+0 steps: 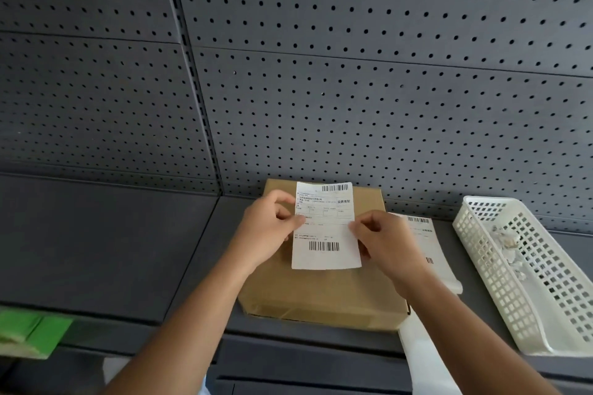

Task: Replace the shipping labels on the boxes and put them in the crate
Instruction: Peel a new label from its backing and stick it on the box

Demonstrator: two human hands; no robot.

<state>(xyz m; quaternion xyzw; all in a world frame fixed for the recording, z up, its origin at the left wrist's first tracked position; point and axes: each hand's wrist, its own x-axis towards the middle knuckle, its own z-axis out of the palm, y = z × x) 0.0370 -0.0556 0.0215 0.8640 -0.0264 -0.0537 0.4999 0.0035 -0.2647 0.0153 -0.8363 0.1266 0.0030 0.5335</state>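
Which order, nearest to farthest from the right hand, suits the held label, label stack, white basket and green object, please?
1. Held label: pinched in the right hand.
2. Label stack: just right.
3. White basket: farther right.
4. Green object: far left.

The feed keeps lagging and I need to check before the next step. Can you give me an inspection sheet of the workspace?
Surface: dark grey shelf, with the box lying flat on it.
Job's things: cardboard box; label held over its top; more labels lying just right of the box; white basket at the far right.
Clutter: crumpled paper scraps in the basket; green item at the lower left edge.
Grippers: left hand pinches the label's left edge; right hand pinches its right edge.
Cables: nothing seen.
Surroundings: grey pegboard wall behind the shelf.
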